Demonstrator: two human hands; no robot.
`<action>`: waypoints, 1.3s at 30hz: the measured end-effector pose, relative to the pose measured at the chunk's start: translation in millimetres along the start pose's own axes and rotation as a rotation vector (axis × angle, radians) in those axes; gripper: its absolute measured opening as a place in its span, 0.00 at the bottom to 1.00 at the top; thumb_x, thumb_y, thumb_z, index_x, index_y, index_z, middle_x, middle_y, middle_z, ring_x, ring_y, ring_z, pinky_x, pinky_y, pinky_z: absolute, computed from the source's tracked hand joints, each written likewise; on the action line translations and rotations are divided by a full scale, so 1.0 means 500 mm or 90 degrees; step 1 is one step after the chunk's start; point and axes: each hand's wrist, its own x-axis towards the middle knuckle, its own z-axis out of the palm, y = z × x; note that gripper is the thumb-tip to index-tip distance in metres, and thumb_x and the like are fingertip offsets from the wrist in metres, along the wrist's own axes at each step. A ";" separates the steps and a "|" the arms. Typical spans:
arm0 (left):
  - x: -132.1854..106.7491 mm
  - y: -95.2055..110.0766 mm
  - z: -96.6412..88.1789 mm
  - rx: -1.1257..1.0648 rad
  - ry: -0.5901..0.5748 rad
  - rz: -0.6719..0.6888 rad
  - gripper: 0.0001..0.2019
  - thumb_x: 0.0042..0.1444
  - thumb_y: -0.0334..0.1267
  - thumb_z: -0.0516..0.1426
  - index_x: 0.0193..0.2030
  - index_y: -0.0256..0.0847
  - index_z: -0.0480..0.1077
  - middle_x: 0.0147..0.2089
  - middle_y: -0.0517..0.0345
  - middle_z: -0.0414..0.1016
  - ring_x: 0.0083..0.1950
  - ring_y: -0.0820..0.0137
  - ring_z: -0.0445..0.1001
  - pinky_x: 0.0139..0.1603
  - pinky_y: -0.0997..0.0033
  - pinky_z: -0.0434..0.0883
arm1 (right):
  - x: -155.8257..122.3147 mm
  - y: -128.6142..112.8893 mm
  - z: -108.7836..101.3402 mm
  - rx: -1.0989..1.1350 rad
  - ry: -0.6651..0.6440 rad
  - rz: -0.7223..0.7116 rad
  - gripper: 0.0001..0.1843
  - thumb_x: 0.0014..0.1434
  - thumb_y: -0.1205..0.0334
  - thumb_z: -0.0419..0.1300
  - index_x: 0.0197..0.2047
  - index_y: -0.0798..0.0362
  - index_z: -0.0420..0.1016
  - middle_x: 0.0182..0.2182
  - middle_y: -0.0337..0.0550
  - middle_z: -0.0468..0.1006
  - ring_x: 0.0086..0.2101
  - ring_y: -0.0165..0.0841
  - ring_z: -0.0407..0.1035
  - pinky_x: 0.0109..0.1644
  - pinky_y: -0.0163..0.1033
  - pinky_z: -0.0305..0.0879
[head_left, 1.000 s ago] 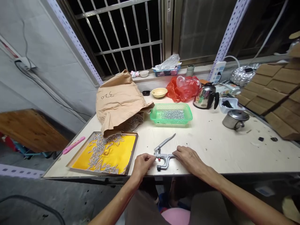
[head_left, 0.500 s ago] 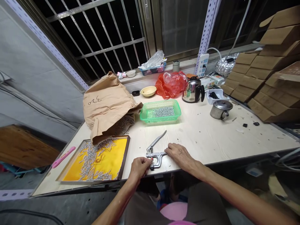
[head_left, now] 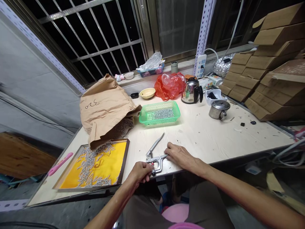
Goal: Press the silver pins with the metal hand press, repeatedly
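A metal hand press tool (head_left: 154, 155) with a long lever lies near the front edge of the pale table (head_left: 214, 136). My left hand (head_left: 140, 171) is closed in a pinch at the tool's jaw; what it holds is too small to make out. My right hand (head_left: 179, 155) rests over the tool's lower handle, fingers curled on it. Left of my hands lies a yellow-lined tray (head_left: 95, 165) strewn with several small metal pins. A green basket (head_left: 159, 113) of the same pins stands behind the tool.
A torn brown paper sack (head_left: 105, 106) spills pins onto the tray. Behind stand a kettle (head_left: 190, 90), a red plastic bag (head_left: 169, 86), a yellow bowl (head_left: 147, 93) and a lidded steel mug (head_left: 218, 109). Cardboard boxes (head_left: 274, 63) are stacked at the right. A pink strip (head_left: 60, 163) lies at the left edge.
The view has swung right and lifted a little. My left hand has dropped slightly toward the tool's jaw at the table edge; my right hand stays on the handle.
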 end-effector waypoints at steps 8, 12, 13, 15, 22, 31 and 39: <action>0.001 -0.005 0.001 0.003 0.003 0.008 0.29 0.35 0.66 0.60 0.23 0.37 0.62 0.13 0.64 0.60 0.13 0.79 0.55 0.14 0.82 0.48 | 0.096 0.048 -0.044 -0.116 -0.120 -0.081 0.48 0.42 0.50 0.74 0.62 0.56 0.59 0.63 0.56 0.46 0.58 0.57 0.42 0.58 0.58 0.47; 0.000 -0.007 0.003 0.008 0.009 0.014 0.29 0.36 0.66 0.59 0.22 0.38 0.62 0.14 0.64 0.61 0.14 0.79 0.56 0.14 0.82 0.50 | 0.125 0.053 -0.039 -0.121 -0.139 -0.156 0.52 0.42 0.49 0.73 0.64 0.59 0.54 0.59 0.57 0.54 0.59 0.54 0.40 0.60 0.61 0.39; -0.001 -0.008 0.004 0.010 0.012 0.013 0.29 0.36 0.66 0.59 0.22 0.38 0.61 0.14 0.64 0.61 0.14 0.79 0.56 0.14 0.82 0.50 | 0.127 0.053 -0.037 -0.118 -0.137 -0.158 0.53 0.41 0.49 0.73 0.63 0.60 0.54 0.57 0.58 0.56 0.58 0.54 0.43 0.59 0.61 0.40; 0.000 -0.008 0.005 0.012 0.019 0.009 0.29 0.36 0.66 0.59 0.21 0.38 0.61 0.13 0.64 0.60 0.14 0.78 0.57 0.14 0.81 0.51 | 0.127 0.052 -0.037 -0.113 -0.132 -0.156 0.51 0.41 0.49 0.74 0.62 0.61 0.57 0.54 0.58 0.60 0.54 0.52 0.50 0.59 0.60 0.43; -0.010 -0.010 0.009 0.048 0.066 0.008 0.26 0.43 0.63 0.57 0.23 0.37 0.63 0.15 0.63 0.61 0.15 0.76 0.58 0.16 0.78 0.55 | 0.118 0.043 -0.042 -0.113 -0.116 -0.156 0.35 0.44 0.49 0.74 0.49 0.61 0.68 0.43 0.52 0.66 0.45 0.46 0.58 0.52 0.52 0.54; 0.007 0.054 0.049 0.555 0.320 0.458 0.21 0.53 0.34 0.61 0.54 0.37 0.64 0.55 0.49 0.64 0.56 0.58 0.61 0.55 0.60 0.64 | 0.096 0.036 -0.036 -0.111 -0.077 -0.154 0.25 0.50 0.50 0.72 0.42 0.59 0.71 0.39 0.48 0.68 0.43 0.43 0.61 0.43 0.42 0.59; 0.062 0.095 0.029 0.664 0.151 0.451 0.30 0.54 0.38 0.62 0.61 0.37 0.57 0.55 0.47 0.63 0.54 0.58 0.62 0.55 0.62 0.64 | 0.068 0.025 -0.067 -0.101 -0.104 -0.041 0.31 0.49 0.48 0.72 0.47 0.60 0.70 0.43 0.51 0.67 0.45 0.44 0.59 0.44 0.43 0.61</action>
